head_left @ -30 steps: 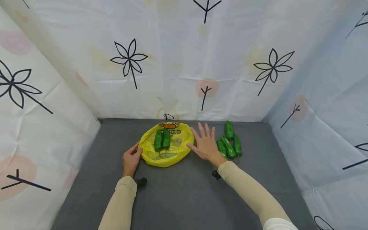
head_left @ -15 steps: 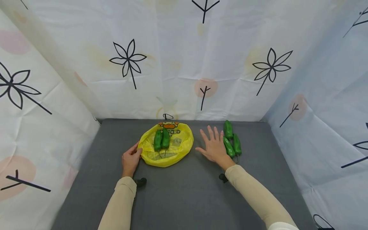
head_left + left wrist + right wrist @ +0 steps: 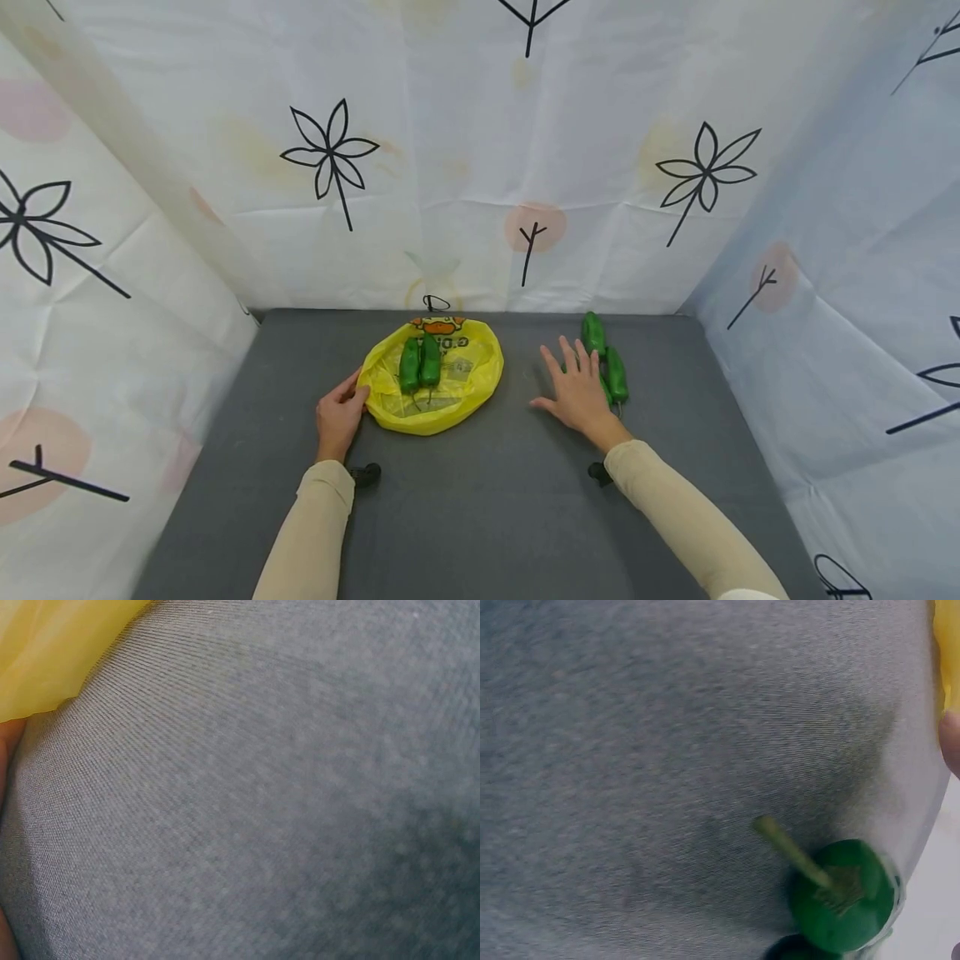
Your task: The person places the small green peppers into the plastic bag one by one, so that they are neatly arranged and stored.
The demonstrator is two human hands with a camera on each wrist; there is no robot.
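Two green peppers [image 3: 420, 364] lie side by side in an opened yellow plastic bag [image 3: 382, 414] with its edge rolled into a round rim. My left hand [image 3: 340, 421] pinches the bag's left rim between thumb and fingers; the left wrist view catches a corner of the yellow bag [image 3: 60, 652]. My right hand [image 3: 579, 392] is spread palm down over a loose group of green peppers [image 3: 617, 375], hiding part of them. In the right wrist view a pepper [image 3: 844, 900] with its stem toward the camera sits below the thumb [image 3: 951, 742].
A grey cloth-covered table [image 3: 465, 517] lies under everything. White patterned fabric [image 3: 480, 167] hangs as walls along its back and both sides. One loose pepper [image 3: 593, 335] lies at the back of the right-hand group, near the table's far edge.
My right hand has moved right and slightly toward me, from the bag's right rim to over the loose peppers. The left hand stays at the bag's rim, and the bag has not moved.
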